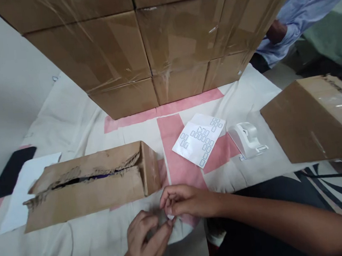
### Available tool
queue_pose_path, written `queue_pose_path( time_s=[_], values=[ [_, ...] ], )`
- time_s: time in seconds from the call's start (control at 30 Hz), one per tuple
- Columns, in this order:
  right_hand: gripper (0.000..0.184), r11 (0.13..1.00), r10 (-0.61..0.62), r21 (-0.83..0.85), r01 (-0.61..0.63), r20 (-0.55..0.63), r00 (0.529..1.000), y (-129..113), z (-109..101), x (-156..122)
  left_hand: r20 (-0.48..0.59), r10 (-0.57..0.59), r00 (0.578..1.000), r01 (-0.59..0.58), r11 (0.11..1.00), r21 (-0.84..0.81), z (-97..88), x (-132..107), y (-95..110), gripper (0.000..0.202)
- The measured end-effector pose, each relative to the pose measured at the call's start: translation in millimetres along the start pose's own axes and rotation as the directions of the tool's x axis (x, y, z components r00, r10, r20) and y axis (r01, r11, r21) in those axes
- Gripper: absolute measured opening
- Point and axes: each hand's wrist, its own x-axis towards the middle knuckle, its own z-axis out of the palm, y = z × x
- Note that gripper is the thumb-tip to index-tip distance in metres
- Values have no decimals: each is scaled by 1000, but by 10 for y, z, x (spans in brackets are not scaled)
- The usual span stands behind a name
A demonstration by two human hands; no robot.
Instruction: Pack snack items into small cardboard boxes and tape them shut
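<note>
The tabletop [240, 179] spread widest, covered in a creased off-white cloth [88, 248] crossed by broad, straight-edged pink blocks. At its back rose a stack of cardboard boxes [176, 33], flat-faced and square-cornered, wrapped in shiny, wrinkled clear film that caught pale streaks of light. Beyond the stack, on the right, showed part of another person, in a loose, softly folded pale blue sleeve [306, 16].

A smooth brown carton [305, 126] stood at the right, its upper face marked by glossy tape and a rough, dark seam. On the left lay a long, low cardboard box [98, 192], its top split by a ragged slit with frayed, corrugated edges. A flat white paper [22, 200] reached out from behind that box, partly beneath a dark slab [10, 171] with rounded corners. Near the middle, a slick white label sheet [195, 141] bore small rounded rectangles outlined in blue-grey.

At the front edge, the right hand [181, 202] had its grip pinched on a small white piece [170, 216]. The left hand [144, 236] curled just beside it, fingertips meeting at the piece; whether its grip held it could not be told. A curved, hard white tape dispenser [245, 138] stood between sheet and carton.
</note>
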Motion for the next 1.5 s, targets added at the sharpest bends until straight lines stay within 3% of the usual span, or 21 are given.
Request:
queue_pose_path(
  time_s=[0.23, 0.3, 0.43, 0.53, 0.7, 0.8, 0.9, 0.93, 1.0, 1.07, 1.13, 1.2, 1.3, 1.4, 1.5],
  values=[
    [27, 1000, -12, -5, 12, -17, 1000, -23, -19, -65, 43, 46, 998, -45, 999, -20, 18, 138, 10, 21],
    [32, 998, -59, 0, 59, -90, 994, -109, -84, -81, 70, -1, 998, 2, 1000, -13, 21, 163, 7, 20],
    [24, 985, -131, 73, 159, -289, 948, -372, -237, -167, 105, -114, 988, 117, 993, -29, 26, 198, 10, 21],
    [23, 978, -157, 81, 190, -302, 940, -466, -250, -218, 53, -123, 991, 123, 992, 2, 49, 222, 34, 17],
    [24, 992, 3, 126, 29, -243, 970, -340, -71, -181, -39, -56, 998, 60, 994, 89, 64, 279, 51, 29],
    [21, 987, 81, 153, -40, -271, 959, -307, -11, -102, -69, 28, 997, -12, 977, 212, -97, 342, -21, 28],
    [18, 973, 150, 217, -81, -322, 935, -382, 2, 2, -117, 101, 988, -28, 860, 510, -428, 457, -195, 22],
    [17, 965, 167, 248, -81, -346, 923, -418, 9, 40, -157, 80, 984, 30, 801, 598, -555, 504, -272, 22],
    [18, 950, 189, 302, -71, -380, 905, -483, 32, 114, -264, -76, 962, 240, 701, 672, -790, 596, -431, 36],
    [18, 940, 231, 322, -112, -360, 904, -518, 58, 176, -268, -268, 925, 379, 648, 661, -956, 665, -566, 56],
    [20, 929, 304, 305, -212, -299, 904, -517, 71, 219, -165, -365, 916, 378, 654, 655, -1035, 702, -649, 65],
    [24, 910, 382, 270, -315, -250, 890, -492, 66, 241, -63, -366, 928, 315, 687, 655, -1047, 713, -673, 70],
    [29, 882, 453, 232, -411, -174, 874, -458, 38, 234, -26, -350, 936, 285, 717, 636, -1016, 716, -643, 80],
    [37, 871, 455, 222, -437, -32, 890, -473, 17, 192, 11, -336, 942, 262, 756, 600, -997, 719, -607, 83],
    [43, 869, 442, 237, -434, 22, 897, -517, 13, 142, 57, -287, 956, 203, 791, 577, -982, 713, -578, 83]
  ],
)
